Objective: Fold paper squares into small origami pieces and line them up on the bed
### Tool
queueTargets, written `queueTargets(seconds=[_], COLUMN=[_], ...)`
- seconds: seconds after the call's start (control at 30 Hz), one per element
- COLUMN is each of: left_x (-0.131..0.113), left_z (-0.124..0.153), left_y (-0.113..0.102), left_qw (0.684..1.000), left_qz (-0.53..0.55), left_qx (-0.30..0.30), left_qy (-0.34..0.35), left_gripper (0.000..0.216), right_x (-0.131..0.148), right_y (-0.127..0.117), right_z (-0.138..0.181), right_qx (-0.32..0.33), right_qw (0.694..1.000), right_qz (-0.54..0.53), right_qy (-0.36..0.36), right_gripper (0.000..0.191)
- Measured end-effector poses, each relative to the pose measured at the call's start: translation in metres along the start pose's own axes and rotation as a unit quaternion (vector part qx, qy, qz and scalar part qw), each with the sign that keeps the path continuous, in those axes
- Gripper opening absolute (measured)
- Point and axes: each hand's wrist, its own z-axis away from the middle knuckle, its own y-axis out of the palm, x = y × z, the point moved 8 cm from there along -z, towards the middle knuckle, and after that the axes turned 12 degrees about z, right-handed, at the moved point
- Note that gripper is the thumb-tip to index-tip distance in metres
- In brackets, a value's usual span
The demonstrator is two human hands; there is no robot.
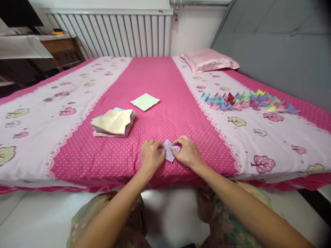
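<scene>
A small lilac paper (pixel 169 151), partly folded into a pointed shape, lies on the pink dotted bedspread (pixel 155 82) near the bed's front edge. My left hand (pixel 151 155) pinches its left side with curled fingers. My right hand (pixel 187 151) presses and pinches its right side, fingers bent over the paper. Both hands touch the paper at once. Parts of the paper are hidden under the fingers.
A stack of creased coloured sheets (pixel 113 123) lies to the left of the hands, a single pale green sheet (pixel 145 101) beyond it. Several folded paper pieces (pixel 245 100) sit in rows at the right. A pink pillow (pixel 208 60) lies by the grey headboard (pixel 279 48).
</scene>
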Motion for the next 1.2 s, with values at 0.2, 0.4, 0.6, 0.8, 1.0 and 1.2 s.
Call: queueTargets(seconds=[0.2,0.4,0.6,0.8,1.0,1.2], left_x=[0.003,0.007,0.007,0.009,0.011,0.009], left_z=[0.0,0.0,0.0,0.001,0.002,0.001], left_y=[-0.001,-0.005,-0.008,-0.009,-0.01,-0.011], left_qw=[1.0,1.0,0.999,1.0,1.0,1.0], left_qz=[-0.001,-0.006,-0.014,-0.004,0.02,0.021], left_qx=[0.011,0.024,0.029,0.016,0.01,0.005], left_qy=[-0.006,-0.017,-0.012,-0.006,-0.002,-0.006], left_gripper=[0.011,0.016,0.022,0.021,0.022,0.021], right_x=[-0.007,-0.014,-0.018,-0.028,-0.044,-0.038], right_y=[0.003,0.004,0.004,0.001,0.007,0.012], right_z=[-0.002,-0.004,-0.007,-0.007,-0.007,-0.004], right_qx=[0.016,0.027,0.032,0.029,0.032,0.077], right_qw=[1.0,0.999,0.999,0.997,0.959,0.947], right_qz=[-0.001,-0.014,-0.026,-0.053,-0.252,-0.287], right_qy=[0.011,0.028,0.019,0.044,0.123,0.118], right_gripper=[0.018,0.024,0.03,0.029,0.017,0.035])
